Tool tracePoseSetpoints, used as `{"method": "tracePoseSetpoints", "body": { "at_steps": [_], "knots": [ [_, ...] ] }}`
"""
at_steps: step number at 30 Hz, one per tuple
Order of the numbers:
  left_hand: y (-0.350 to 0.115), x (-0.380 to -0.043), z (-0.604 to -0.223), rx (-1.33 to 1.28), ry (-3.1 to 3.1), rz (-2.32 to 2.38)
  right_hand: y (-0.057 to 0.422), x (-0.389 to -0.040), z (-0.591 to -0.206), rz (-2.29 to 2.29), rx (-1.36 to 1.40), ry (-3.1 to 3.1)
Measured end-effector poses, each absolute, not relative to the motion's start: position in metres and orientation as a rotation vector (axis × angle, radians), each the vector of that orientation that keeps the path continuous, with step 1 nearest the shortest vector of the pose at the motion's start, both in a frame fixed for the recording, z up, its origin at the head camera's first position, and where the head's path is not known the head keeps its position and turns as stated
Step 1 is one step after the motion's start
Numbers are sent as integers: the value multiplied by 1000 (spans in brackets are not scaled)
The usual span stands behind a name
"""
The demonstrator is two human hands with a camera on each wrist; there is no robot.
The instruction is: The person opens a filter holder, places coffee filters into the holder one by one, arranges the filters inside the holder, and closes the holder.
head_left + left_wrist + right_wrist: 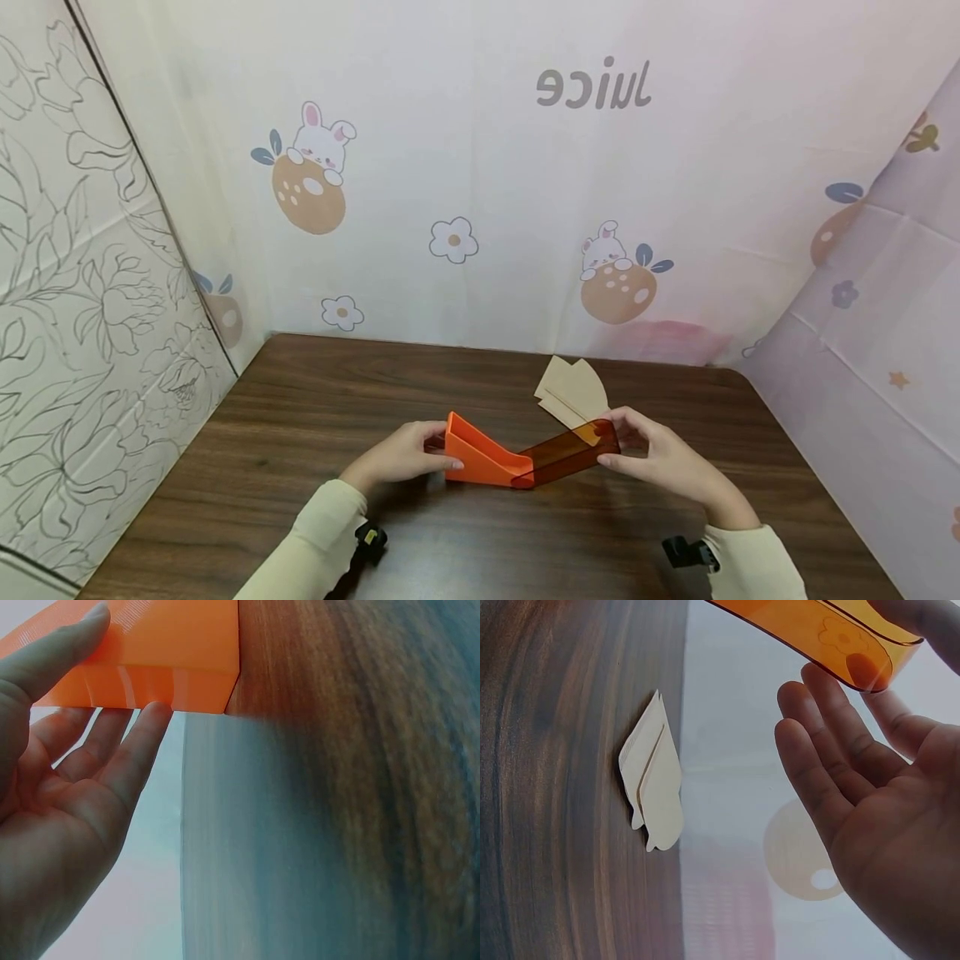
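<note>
The left hand (405, 456) grips the holder (478, 460) between part-open fingers and thumb, the right hand (663, 456) likewise pinches the lid (558, 458), its long axis running toward two o'clock, and filters (572, 392) lie on the tabletop (322, 408) at the nearer right hand's ten o'clock.

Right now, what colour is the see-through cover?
The cover is amber orange; it shows best in the right wrist view.

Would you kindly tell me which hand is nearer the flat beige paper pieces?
The right hand is nearer, just right of the beige paper pieces; the left hand is farther to their left, holding the orange wedge-shaped plastic holder.
</note>
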State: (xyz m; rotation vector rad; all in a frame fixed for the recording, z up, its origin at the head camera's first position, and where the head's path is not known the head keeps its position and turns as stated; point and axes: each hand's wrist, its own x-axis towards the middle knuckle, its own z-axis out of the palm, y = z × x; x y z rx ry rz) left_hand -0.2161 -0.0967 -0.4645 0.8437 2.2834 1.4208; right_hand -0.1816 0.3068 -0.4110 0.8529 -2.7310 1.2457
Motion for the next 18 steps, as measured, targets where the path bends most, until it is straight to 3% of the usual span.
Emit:
{"method": "tracePoseSetpoints", "body": {
  "at_steps": [18],
  "knots": [
    [-97, -215, -465, 829, 2260, 1450, 313, -181, -398, 1199, 849, -2714]
  ]
}}
